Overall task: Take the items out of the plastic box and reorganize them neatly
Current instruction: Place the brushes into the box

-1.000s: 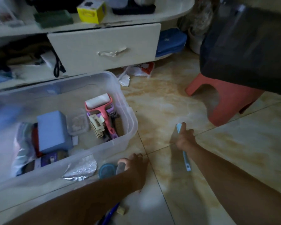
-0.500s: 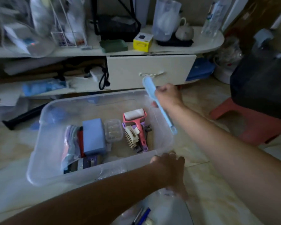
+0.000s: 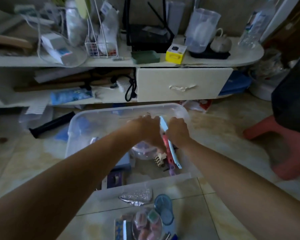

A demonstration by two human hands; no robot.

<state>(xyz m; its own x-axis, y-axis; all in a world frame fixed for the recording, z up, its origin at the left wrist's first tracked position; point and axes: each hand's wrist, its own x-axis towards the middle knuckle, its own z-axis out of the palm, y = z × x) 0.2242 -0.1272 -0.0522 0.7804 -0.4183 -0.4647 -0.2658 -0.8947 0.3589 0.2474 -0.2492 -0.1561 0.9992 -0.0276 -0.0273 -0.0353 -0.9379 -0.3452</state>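
The clear plastic box [image 3: 87,118] stands on the floor in front of me. Both hands are inside it, near its far right corner. My right hand [image 3: 177,132] grips a long light-blue brush [image 3: 173,154] that slants down into the box. My left hand [image 3: 145,129] curls over the top end of the pink lint roller [image 3: 165,144]; its grip is hidden. Below the hands lie a small clear container [image 3: 142,152], a beige hair claw [image 3: 160,159], a blue block [image 3: 125,161] and a purple pack [image 3: 114,178].
On the floor in front of the box lie a foil piece [image 3: 137,196], two blue round lids [image 3: 164,208] and a clear bag of coloured bits [image 3: 146,224]. A white cabinet with a drawer [image 3: 182,84] stands behind, a pink stool [image 3: 287,153] to the right.
My right hand lifted the blue brush off the floor and carried it into the box. My left hand left the floor items and reached into the box beside it.
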